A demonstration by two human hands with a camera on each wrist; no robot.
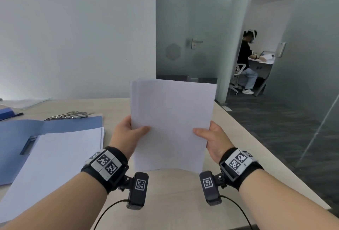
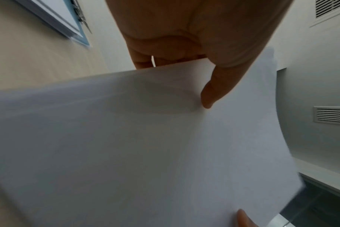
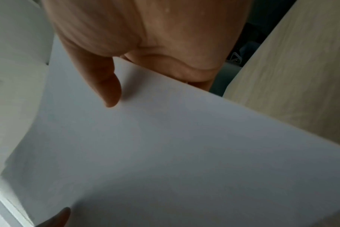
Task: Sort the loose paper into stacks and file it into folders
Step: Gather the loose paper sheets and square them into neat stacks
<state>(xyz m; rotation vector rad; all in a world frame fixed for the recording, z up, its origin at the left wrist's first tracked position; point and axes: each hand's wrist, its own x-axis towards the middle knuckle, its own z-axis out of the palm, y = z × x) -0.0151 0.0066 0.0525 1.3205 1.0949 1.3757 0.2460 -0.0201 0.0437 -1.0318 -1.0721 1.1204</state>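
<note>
Both hands hold one stack (image 1: pixel 172 119) of blank white sheets upright over the table (image 1: pixel 229 138), lower edge toward the person, top edge tilted away. The sheets are not fully squared: at the top left corner several edges show, slightly offset.

Left hand (image 1: pixel 126 136): grips the stack's left edge, thumb (image 1: pixel 142 131) laid across the front face, fingers behind the paper. The left wrist view confirms this: thumb (image 2: pixel 213 93) pressed on the sheet, fingers (image 2: pixel 144 61) curled behind the edge.

Right hand (image 1: pixel 213 141): grips the right edge the same way, thumb (image 1: pixel 200 132) on the front, fingers hidden behind. In the right wrist view the thumb (image 3: pixel 109 90) lies flat on the paper; the rest of the hand wraps the edge.

From the head view I cannot tell whether the lower edge touches the table; it sits close above the surface.

To the left, a blue folder (image 1: pixel 22 138) lies open on the table. A second white stack (image 1: pixel 58 156) lies in its right half, its lower part overhanging the folder onto the table. A clip (image 1: pixel 29 144) is on the inside cover, beside that stack.

Behind the folder: a row of metal fasteners (image 1: pixel 69 115), too small to identify further. Far left: another blue item (image 1: pixel 6 112) with a dark pen (image 1: pixel 12 116) beside it, and a clear sleeve (image 1: pixel 27 102) near the wall.

Background right: another person (image 1: pixel 246 61) sits at a desk beyond a glass partition (image 1: pixel 187 28).
</note>
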